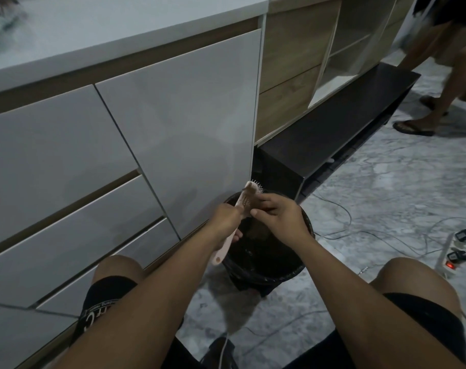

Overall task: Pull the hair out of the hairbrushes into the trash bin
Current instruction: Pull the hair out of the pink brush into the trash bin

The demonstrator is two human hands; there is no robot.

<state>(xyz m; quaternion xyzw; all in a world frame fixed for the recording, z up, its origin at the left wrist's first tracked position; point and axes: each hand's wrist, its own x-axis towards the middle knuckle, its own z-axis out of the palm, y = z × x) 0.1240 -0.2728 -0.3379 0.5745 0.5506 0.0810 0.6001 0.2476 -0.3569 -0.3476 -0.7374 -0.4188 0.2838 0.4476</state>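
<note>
Person crouched or seated low on marble-patterned floor (386, 187), knees either side of the view; both forearms reach forward over a black-lined trash bin (269, 265) standing just beside the white cabinet door (184, 123). Left hand (225, 222) clenched around the handle of a pink hairbrush (244, 202); brush head tilted up and away, bristles facing right, handle end poking out below the fist over the bin's near rim. Right hand (280, 217) at the bristle face, fingertips pinched on a brownish mat of hair (250, 194) lodged in the bristles; whether the wad is free of the brush, cannot tell. Power strip (451, 258) with a red light and loose cables (341, 233) lie on the floor to the right; a second person's legs in sandals (413, 129) at far right.
</note>
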